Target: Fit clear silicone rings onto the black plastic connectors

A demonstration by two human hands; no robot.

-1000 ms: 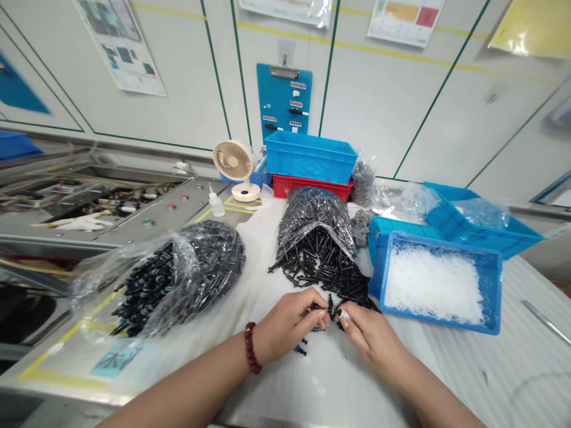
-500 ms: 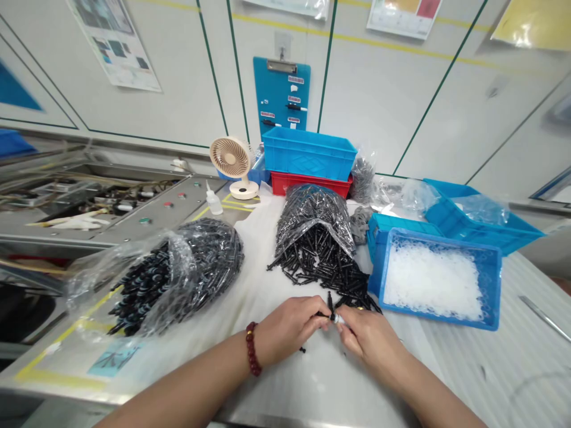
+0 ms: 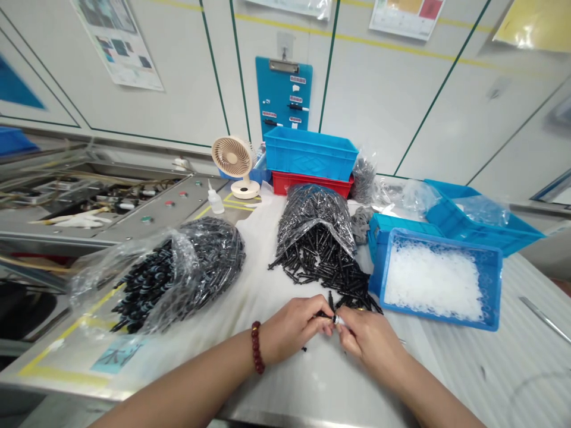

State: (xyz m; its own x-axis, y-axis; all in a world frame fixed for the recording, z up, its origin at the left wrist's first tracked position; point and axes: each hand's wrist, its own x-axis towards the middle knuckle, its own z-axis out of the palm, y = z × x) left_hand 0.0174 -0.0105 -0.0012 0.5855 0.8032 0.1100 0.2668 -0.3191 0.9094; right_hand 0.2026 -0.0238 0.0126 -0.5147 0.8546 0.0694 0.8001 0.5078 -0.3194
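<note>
My left hand (image 3: 297, 327), with a dark red bead bracelet at the wrist, pinches a small black part (image 3: 322, 314). Close against it, my right hand (image 3: 370, 336) has its fingers closed on a small white piece (image 3: 341, 321), which meets the black part between the fingertips. Just behind both hands, black parts (image 3: 316, 255) spill from an open clear bag (image 3: 314, 205). A blue bin (image 3: 495, 285) of white rings (image 3: 430, 279) stands tilted to the right of the hands. One tiny black piece (image 3: 304, 349) lies below my left hand.
At the left lies another clear bag (image 3: 214, 249) of black parts. A beige fan (image 3: 232, 159) and a squeeze bottle (image 3: 216, 201) stand behind it. A blue bin (image 3: 310, 156) rests on a red bin (image 3: 289, 183) at the back. Metal tweezers or a rod (image 3: 544, 318) lie far right.
Both hands stay together in nearly the same place. The black part and white piece appear slightly closer in line, and the view has shifted a little.
</note>
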